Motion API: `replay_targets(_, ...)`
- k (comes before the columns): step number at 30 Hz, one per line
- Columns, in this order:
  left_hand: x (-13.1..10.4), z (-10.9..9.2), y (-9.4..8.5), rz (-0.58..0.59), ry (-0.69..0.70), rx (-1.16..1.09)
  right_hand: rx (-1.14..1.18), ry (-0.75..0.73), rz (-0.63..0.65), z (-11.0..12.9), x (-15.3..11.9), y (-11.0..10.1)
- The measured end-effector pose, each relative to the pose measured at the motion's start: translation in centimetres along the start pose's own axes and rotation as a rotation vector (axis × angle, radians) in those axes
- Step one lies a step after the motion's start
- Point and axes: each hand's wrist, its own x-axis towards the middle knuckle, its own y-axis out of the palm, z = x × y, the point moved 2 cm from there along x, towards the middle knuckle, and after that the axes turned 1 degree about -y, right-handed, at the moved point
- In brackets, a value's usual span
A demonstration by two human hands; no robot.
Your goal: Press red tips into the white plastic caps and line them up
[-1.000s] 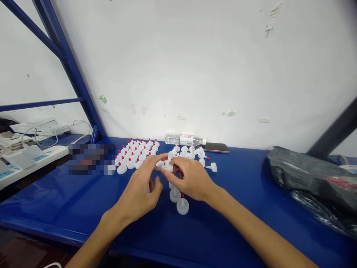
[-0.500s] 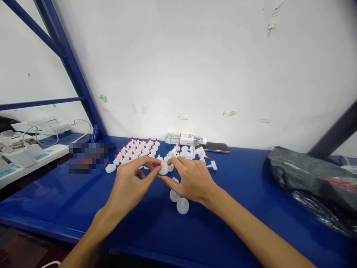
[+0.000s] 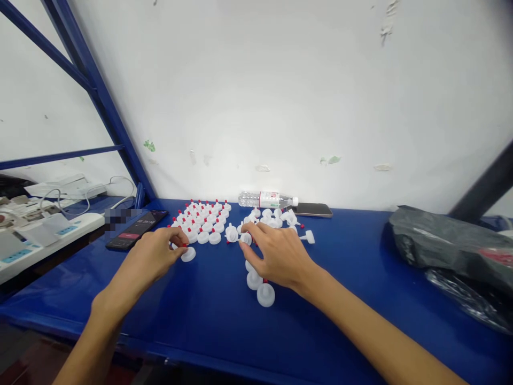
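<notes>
Compared with the earlier frame, in which the hands meet over the middle of the blue counter (image 3: 216,321), the left hand (image 3: 158,255) is now well off to the left, down at the counter, while the right hand (image 3: 280,255) stays near the middle. The left hand is narrow, its thumb and fingertips pinching the red tip of a white nozzle cap (image 3: 188,254) whose round base is low at the counter, just beyond the fingertips. The right hand is curved, thumb and fingers apart around a loose white cap (image 3: 246,239); whether it grips that cap or only hovers at it, I cannot tell. Beyond and between the hands, slanting rows of red-tipped caps (image 3: 203,236) stand upright, base down. Past the right hand's fingers lies a jumble of white nozzle caps (image 3: 272,219), with a clear plastic bottle (image 3: 269,200) on its side and a phone (image 3: 312,209) behind them. Bare-nozzled caps (image 3: 265,295) run in a short line nearer the wearer, beside the right hand, which covers part of the line. To the left of the left hand are a black phone (image 3: 136,230), partly hidden by a pixelated patch, and a white power strip (image 3: 52,240), cut off by the view's edge. A dark plastic bag (image 3: 444,246) lies well right of the right hand, also cut off. The left fingers partly hide another white cap behind them.
</notes>
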Motion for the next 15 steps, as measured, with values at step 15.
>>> replay_targets(15,1.1,0.3,1.1,-0.098,-0.002,0.040,-0.121,0.098,-0.009,-1.7,0.4,-0.2)
